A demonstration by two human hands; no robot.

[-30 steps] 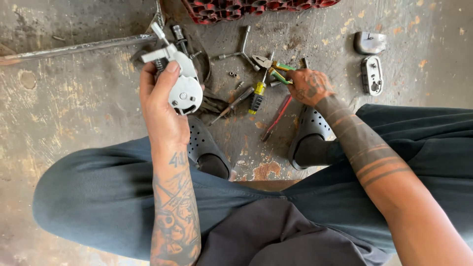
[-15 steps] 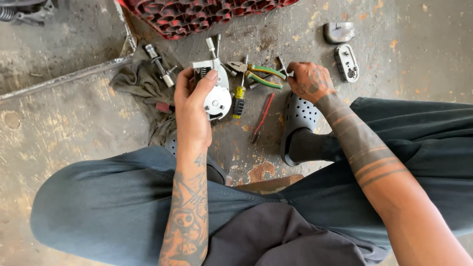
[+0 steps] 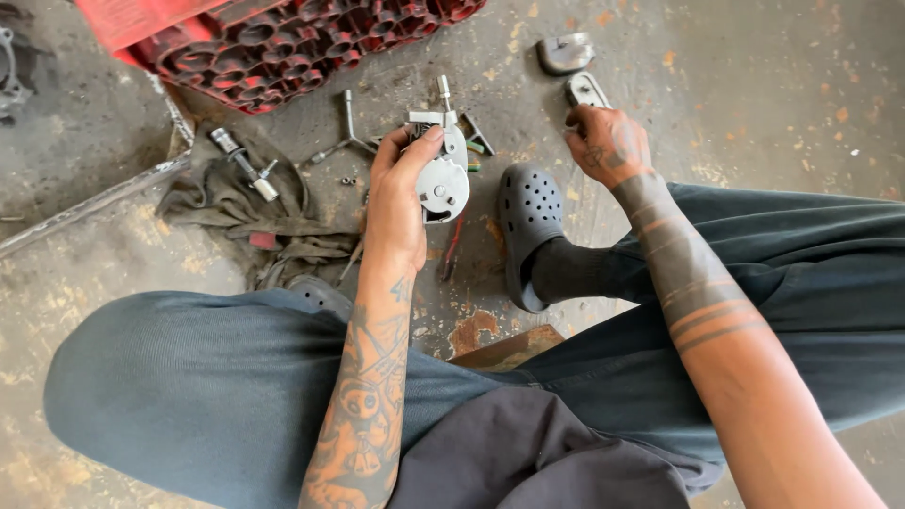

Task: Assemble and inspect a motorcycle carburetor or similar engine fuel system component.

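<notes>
My left hand holds a grey metal mechanism with a round plate and a short shaft sticking up, raised above the concrete floor. My right hand reaches to the right, fingers curled over a small flat metal cover plate on the floor. Whether it grips the plate I cannot tell. A second, domed metal part lies just beyond it. Green-handled pliers peek out behind the mechanism.
A red ribbed crate stands at the top left. A dirty rag with a small metal shaft on it lies to the left, next to a three-arm wrench. My black perforated clog rests in the middle; a screwdriver lies beside it.
My right hand has left the pliers and moved right to the flat metal plate. My left hand still holds the mechanism. The view has shifted, revealing the rag and the crate.
</notes>
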